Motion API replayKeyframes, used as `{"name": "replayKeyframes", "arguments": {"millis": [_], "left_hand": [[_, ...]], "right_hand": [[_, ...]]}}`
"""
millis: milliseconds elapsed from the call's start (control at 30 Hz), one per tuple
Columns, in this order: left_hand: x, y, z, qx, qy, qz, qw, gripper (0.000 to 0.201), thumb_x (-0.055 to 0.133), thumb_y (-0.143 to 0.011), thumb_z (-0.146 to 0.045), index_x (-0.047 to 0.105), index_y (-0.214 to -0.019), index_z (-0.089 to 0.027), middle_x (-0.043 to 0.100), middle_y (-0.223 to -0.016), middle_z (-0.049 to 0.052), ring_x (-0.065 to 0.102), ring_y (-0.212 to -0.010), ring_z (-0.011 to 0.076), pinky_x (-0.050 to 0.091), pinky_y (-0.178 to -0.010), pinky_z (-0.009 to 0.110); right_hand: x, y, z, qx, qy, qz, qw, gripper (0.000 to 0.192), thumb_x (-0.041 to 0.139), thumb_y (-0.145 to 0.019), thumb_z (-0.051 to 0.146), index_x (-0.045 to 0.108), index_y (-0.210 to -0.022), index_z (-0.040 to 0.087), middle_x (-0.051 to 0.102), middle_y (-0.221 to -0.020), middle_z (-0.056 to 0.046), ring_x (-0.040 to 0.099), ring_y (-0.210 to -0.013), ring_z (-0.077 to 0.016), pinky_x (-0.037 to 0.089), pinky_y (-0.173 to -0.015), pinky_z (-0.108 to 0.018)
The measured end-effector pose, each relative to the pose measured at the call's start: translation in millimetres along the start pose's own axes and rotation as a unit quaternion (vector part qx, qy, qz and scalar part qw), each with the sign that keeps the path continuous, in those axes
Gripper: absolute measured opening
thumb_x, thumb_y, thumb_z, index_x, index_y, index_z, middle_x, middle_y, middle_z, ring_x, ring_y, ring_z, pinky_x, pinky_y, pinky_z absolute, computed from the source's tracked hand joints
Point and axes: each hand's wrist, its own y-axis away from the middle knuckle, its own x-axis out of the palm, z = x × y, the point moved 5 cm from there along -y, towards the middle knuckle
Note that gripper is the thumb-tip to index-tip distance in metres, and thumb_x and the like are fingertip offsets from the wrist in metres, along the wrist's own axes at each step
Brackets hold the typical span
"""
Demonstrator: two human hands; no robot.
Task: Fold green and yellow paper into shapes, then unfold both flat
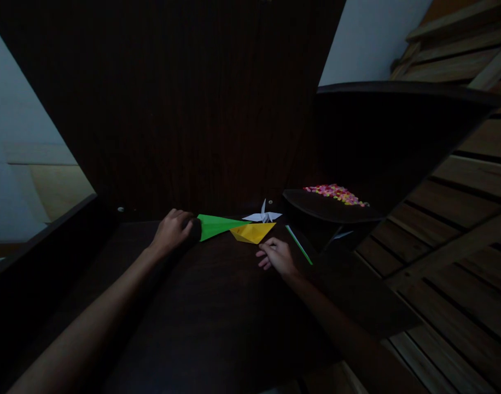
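Near the back of the dark tabletop, my left hand (pixel 174 229) is closed, its fingers curled down beside the wide end of a green folded paper (pixel 217 224). Whatever may be under those fingers is hidden. The narrow end of the green paper points right, towards a yellow folded-paper boat (pixel 252 233). My right hand (pixel 278 256) has its thumb and forefinger pinched at the boat's lower corner, with the other fingers loosely bent. Just behind the boat sits a white origami crane (pixel 264 215). A thin green-and-white paper strip (pixel 298 244) lies right of my right hand.
A dark upright panel (pixel 193 109) rises behind the tabletop. Many small pink, red and yellow pieces (pixel 336 193) are heaped on a corner shelf (pixel 316 205) at right. A raised edge (pixel 49 241) borders the left side. Wooden slats (pixel 472 208) stand farther right.
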Motion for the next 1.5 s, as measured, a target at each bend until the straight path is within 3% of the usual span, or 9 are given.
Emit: {"name": "replayKeyframes", "arguments": {"millis": [100, 200, 267, 333, 500, 700, 933, 1167, 1500], "left_hand": [[-22.3, 11, -1, 0.001, 0.008, -0.026, 1.0, 0.037, 0.041, -0.09, -0.033, 0.068, -0.106, -0.014, 0.07, -0.102, 0.014, 0.061, -0.1, 0.0306, 0.051, -0.089, 0.044], [-38.9, 23, -8, 0.009, 0.015, -0.039, 0.999, 0.038, 0.04, -0.092, -0.035, 0.067, -0.108, -0.014, 0.069, -0.101, 0.013, 0.061, -0.099, 0.0295, 0.051, -0.088, 0.043], [-44.2, 32, -15, 0.019, 0.02, -0.035, 0.999, 0.038, 0.04, -0.092, -0.037, 0.067, -0.107, -0.015, 0.07, -0.099, 0.012, 0.062, -0.096, 0.0282, 0.053, -0.085, 0.041], [-44.4, 42, -25, 0.037, 0.03, -0.018, 0.999, 0.037, 0.04, -0.093, -0.037, 0.067, -0.108, -0.015, 0.07, -0.102, 0.012, 0.063, -0.096, 0.0276, 0.053, -0.087, 0.041], [-32.5, 70, -44, 0.044, 0.038, 0.054, 0.997, 0.038, 0.042, -0.094, -0.039, 0.065, -0.116, -0.019, 0.07, -0.107, 0.011, 0.063, -0.102, 0.0286, 0.053, -0.09, 0.043], [-10.8, 99, -56, 0.057, 0.035, 0.132, 0.989, 0.04, 0.043, -0.096, -0.041, 0.062, -0.125, -0.02, 0.069, -0.12, 0.011, 0.065, -0.11, 0.0276, 0.052, -0.099, 0.043], [13.4, 129, -53, 0.097, 0.04, 0.14, 0.985, 0.051, 0.05, -0.096, -0.042, 0.048, -0.143, -0.023, 0.051, -0.147, 0.01, 0.047, -0.135, 0.0307, 0.046, -0.108, 0.05], [12.4, 138, -56, 0.137, 0.041, 0.192, 0.971, 0.068, 0.049, -0.098, -0.045, 0.019, -0.156, -0.028, 0.03, -0.157, 0.007, 0.031, -0.143, 0.0326, 0.039, -0.111, 0.056], [13.4, 136, -54, 0.149, 0.054, 0.212, 0.964, 0.07, 0.049, -0.098, -0.045, 0.014, -0.156, -0.029, 0.025, -0.159, 0.008, 0.028, -0.144, 0.0325, 0.034, -0.113, 0.056]], "right_hand": [[-4, 8, 9, -0.07, 0.034, -0.004, 0.997, 0.018, 0.062, -0.079, 0.027, 0.052, -0.067, 0.018, 0.065, -0.059, 0.0, 0.057, -0.039, -0.0109, 0.04, -0.035, -0.018], [-7, 20, 27, -0.165, 0.084, -0.027, 0.982, 0.019, 0.063, -0.077, 0.029, 0.055, -0.063, 0.019, 0.061, -0.057, 0.001, 0.056, -0.049, -0.0115, 0.045, -0.047, -0.021], [-2, 34, 45, -0.288, 0.184, -0.04, 0.939, 0.019, 0.06, -0.08, 0.03, 0.056, -0.064, 0.02, 0.061, -0.06, -0.001, 0.057, -0.056, -0.0144, 0.05, -0.057, -0.026], [9, 47, 56, -0.376, 0.252, -0.012, 0.892, 0.018, 0.055, -0.085, 0.028, 0.06, -0.07, 0.021, 0.067, -0.072, -0.006, 0.063, -0.072, -0.0199, 0.054, -0.074, -0.033], [39, 67, 56, -0.475, 0.303, 0.113, 0.819, 0.022, 0.052, -0.091, 0.026, 0.067, -0.106, 0.019, 0.069, -0.114, -0.012, 0.062, -0.111, -0.0262, 0.048, -0.101, -0.045], [60, 67, 36, -0.463, 0.37, 0.173, 0.787, 0.042, 0.057, -0.091, 0.032, 0.061, -0.128, 0.012, 0.056, -0.14, -0.015, 0.05, -0.131, -0.029, 0.043, -0.11, -0.045], [75, 63, 17, -0.42, 0.381, 0.247, 0.786, 0.056, 0.056, -0.093, 0.04, 0.05, -0.142, 0.013, 0.038, -0.154, -0.013, 0.032, -0.144, -0.0285, 0.03, -0.118, -0.045], [74, 68, 14, -0.397, 0.391, 0.271, 0.785, 0.06, 0.053, -0.095, 0.046, 0.043, -0.147, 0.019, 0.03, -0.157, -0.012, 0.023, -0.147, -0.0287, 0.023, -0.12, -0.049], [72, 67, 15, -0.403, 0.389, 0.271, 0.783, 0.061, 0.055, -0.094, 0.042, 0.043, -0.147, 0.017, 0.031, -0.157, -0.013, 0.024, -0.147, -0.0298, 0.025, -0.118, -0.051]]}}
